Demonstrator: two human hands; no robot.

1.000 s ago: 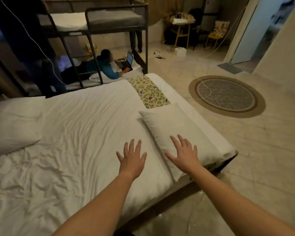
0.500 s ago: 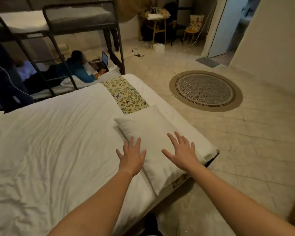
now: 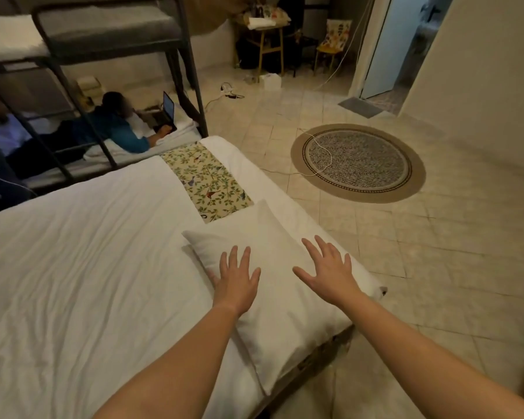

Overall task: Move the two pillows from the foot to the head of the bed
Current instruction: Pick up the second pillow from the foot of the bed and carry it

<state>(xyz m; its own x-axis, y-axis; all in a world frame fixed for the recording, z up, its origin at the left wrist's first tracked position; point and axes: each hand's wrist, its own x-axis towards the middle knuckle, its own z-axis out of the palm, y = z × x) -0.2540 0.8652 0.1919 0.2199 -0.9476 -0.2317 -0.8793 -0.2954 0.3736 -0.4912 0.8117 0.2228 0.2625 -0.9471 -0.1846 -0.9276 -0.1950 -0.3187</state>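
A white pillow point(image 3: 273, 300) lies flat at the near right corner of the bed point(image 3: 82, 267), which is covered with a white sheet. My left hand point(image 3: 236, 278) is spread over the pillow's left edge, fingers apart, holding nothing. My right hand point(image 3: 327, 272) hovers over the pillow's right side, also spread and empty. I cannot tell whether either palm touches the fabric. Only one pillow is in view; the other one is out of frame to the left.
A floral runner point(image 3: 206, 179) lies across the bed beyond the pillow. A bunk bed point(image 3: 109, 55) stands behind, with a person point(image 3: 115, 125) lying on its lower bunk at a laptop. A round rug point(image 3: 357, 161) with a white cable across it lies on the tiled floor to the right.
The view has swung right, so the pillow at the bed's left edge has left the frame. Both hands have moved forward over the near pillow and spread wider apart.
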